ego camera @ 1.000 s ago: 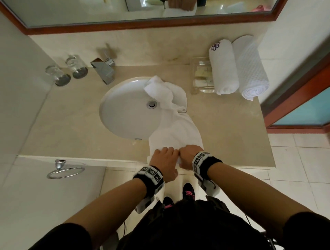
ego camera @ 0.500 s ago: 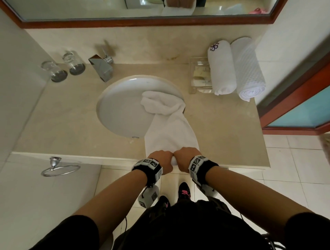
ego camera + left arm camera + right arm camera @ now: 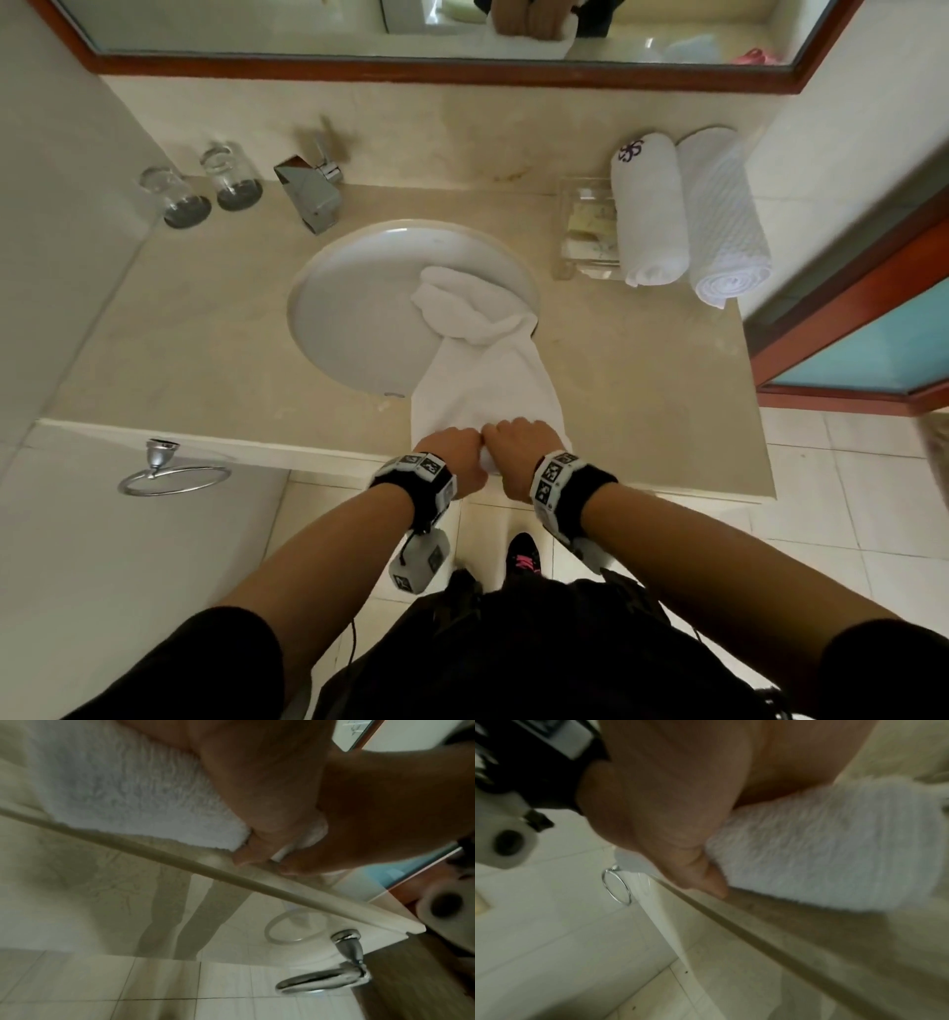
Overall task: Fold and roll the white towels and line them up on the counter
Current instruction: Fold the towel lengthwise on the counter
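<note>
A white towel [image 3: 482, 380] lies folded into a long strip from the counter's front edge back into the sink, where its far end is bunched. Its near end is rolled up. My left hand [image 3: 452, 452] and right hand [image 3: 518, 447] sit side by side on that roll, fingers curled round it. The left wrist view shows the rolled towel [image 3: 133, 797] at the counter edge with my thumb [image 3: 252, 850] under it. In the right wrist view the towel roll [image 3: 829, 850] sits under my right hand's fingers [image 3: 706, 878]. Two rolled towels, one with a purple logo [image 3: 649, 205] and one waffle-textured [image 3: 724, 216], lie at the back right.
The beige counter [image 3: 179, 334] holds a round white sink [image 3: 349, 318], a chrome tap [image 3: 310, 195], two glasses [image 3: 205, 187] at the back left and a clear tray [image 3: 585, 231] beside the rolled towels. A chrome towel ring [image 3: 169, 470] hangs below the front edge.
The towel's far end has slid back from the drain toward me and bunched at the sink's near right. Both hands have curled over the near end, and the roll has grown.
</note>
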Motion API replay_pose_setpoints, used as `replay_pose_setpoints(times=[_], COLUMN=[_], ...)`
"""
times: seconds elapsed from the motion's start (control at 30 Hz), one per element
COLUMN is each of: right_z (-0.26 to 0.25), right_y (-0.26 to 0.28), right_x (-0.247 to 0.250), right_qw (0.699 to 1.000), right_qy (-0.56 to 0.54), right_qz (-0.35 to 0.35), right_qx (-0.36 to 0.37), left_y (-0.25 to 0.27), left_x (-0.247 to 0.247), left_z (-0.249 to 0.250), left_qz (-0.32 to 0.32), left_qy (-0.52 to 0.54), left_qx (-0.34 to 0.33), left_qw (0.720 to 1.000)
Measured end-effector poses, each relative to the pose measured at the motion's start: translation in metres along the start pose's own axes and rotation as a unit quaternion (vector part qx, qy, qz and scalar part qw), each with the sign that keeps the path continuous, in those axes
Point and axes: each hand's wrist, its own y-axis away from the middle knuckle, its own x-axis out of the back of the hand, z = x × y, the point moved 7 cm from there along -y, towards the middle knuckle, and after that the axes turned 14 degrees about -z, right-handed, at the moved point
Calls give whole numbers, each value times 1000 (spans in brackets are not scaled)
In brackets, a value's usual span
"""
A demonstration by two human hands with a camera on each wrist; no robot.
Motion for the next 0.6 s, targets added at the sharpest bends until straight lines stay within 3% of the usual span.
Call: replay_pose_setpoints(times=[0.13,0.2,0.3,0.4,0.47,0.6], right_z=[6,12,24,25,20,12], right_y=[3,5,4,0,1,12], right_x=[-7,-6,-4,-2,3,14], right_qw=[998,996,991,987,991,995], right_qy=[-33,-55,-83,-104,-99,27], right_qz=[-43,-67,-103,-125,-87,85], right_qx=[-27,-14,3,10,24,46], left_y=[-1,2,11,13,9,5], left_x=[-5,-4,0,-2,2,14], left_z=[10,17,27,29,20,-3], left_qz=[-66,-38,66,64,30,-8], left_qy=[0,-36,-65,-61,-23,86], left_qx=[-23,-28,-28,-23,-6,-7], left_qw=[998,998,995,996,999,996])
